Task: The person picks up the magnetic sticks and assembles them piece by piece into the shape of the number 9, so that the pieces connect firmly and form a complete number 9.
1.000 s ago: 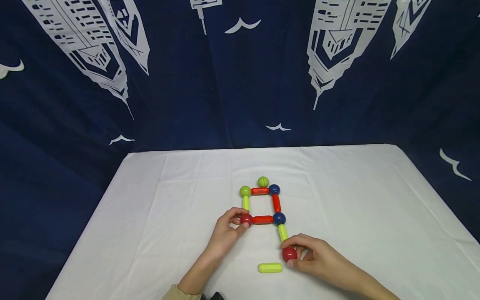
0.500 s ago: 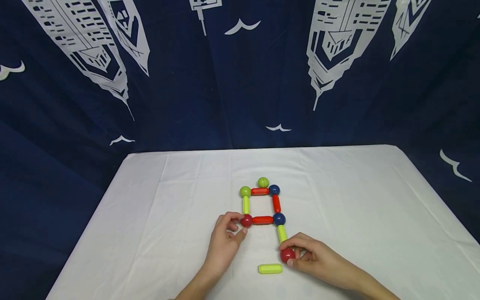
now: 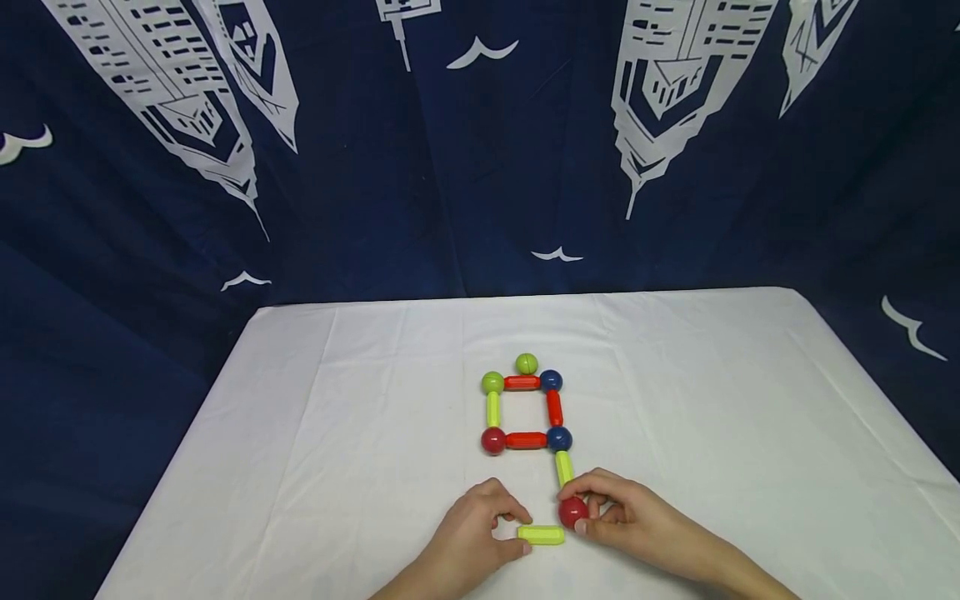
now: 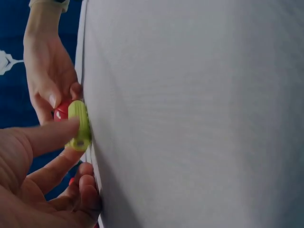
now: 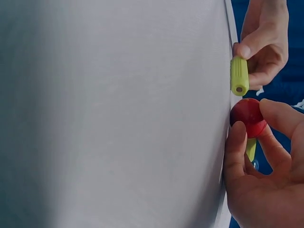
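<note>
My left hand pinches the left end of a loose yellow-green magnetic rod between thumb and index finger. The rod's bare end, with a small metal dot, faces the red ball in the right wrist view. My right hand holds that red ball by thumb and fingertips, a short gap right of the rod. From this ball another yellow-green rod leads up to a blue ball. That blue ball is the lower right corner of a square of rods and balls, with a second red ball at its lower left.
The square's top has a green ball and a blue ball joined by a red rod. Another green ball sits just behind that rod. A white cloth covers the table; a dark blue patterned curtain hangs behind.
My left hand has left the square's lower left red ball and come down toward me to grasp the loose rod. The right hand, still holding its red ball, has shifted slightly left.
</note>
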{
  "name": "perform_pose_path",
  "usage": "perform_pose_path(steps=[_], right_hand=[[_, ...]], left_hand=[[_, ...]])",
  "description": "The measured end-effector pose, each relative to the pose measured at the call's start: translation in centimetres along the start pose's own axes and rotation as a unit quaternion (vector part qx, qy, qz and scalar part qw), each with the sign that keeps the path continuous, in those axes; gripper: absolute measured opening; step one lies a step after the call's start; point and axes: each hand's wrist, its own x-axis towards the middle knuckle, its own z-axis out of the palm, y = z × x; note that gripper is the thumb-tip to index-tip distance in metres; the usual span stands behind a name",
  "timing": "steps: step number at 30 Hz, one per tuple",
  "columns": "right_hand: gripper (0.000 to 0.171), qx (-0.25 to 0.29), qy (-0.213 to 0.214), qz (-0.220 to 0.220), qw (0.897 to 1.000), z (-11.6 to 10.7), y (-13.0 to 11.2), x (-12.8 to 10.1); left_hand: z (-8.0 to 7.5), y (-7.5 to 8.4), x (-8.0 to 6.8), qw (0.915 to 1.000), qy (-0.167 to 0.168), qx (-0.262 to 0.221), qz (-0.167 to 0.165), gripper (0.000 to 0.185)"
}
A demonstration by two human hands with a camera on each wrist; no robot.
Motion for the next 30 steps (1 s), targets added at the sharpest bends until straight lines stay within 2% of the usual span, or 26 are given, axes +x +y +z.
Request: perform_pose_path(steps=[3, 7, 13, 22, 27, 30], right_hand=[[0.028, 0.002, -0.005, -0.006, 1.0, -0.07, 0.01, 0.0], [0.027, 0.009, -0.008, 0.004, 1.0, -0.09, 0.01, 0.0], [0.028, 0.014, -0.005, 0.015, 1.0, -0.04, 0.02, 0.01], [0.028, 0.006, -0.002, 0.005, 1.0, 0.02, 0.04, 0.04], [0.028, -0.009, 0.0, 0.004, 1.0, 0.02, 0.03, 0.09], [0.028, -0.006, 0.0, -0.011, 1.0, 0.05, 0.05, 0.06]], left_hand=[[-0.07, -0.01, 0.16, 0.9999, 0.002, 0.01, 0.003, 0.018], [-0.35, -0.16, 0.26, 0.9999, 0.007, -0.007, -0.003, 0.016], [-0.58, -0.2, 0.45, 0.9993, 0.014, -0.035, 0.008, 0.014], [-0.6, -0.04, 0.73, 0.9979, 0.026, -0.059, -0.003, 0.019], [-0.7, -0.05, 0.67, 0.9969, 0.02, -0.076, -0.001, 0.02], [-0.9, -0.06, 0.57, 0.9966, 0.017, -0.081, 0.001, 0.019]])
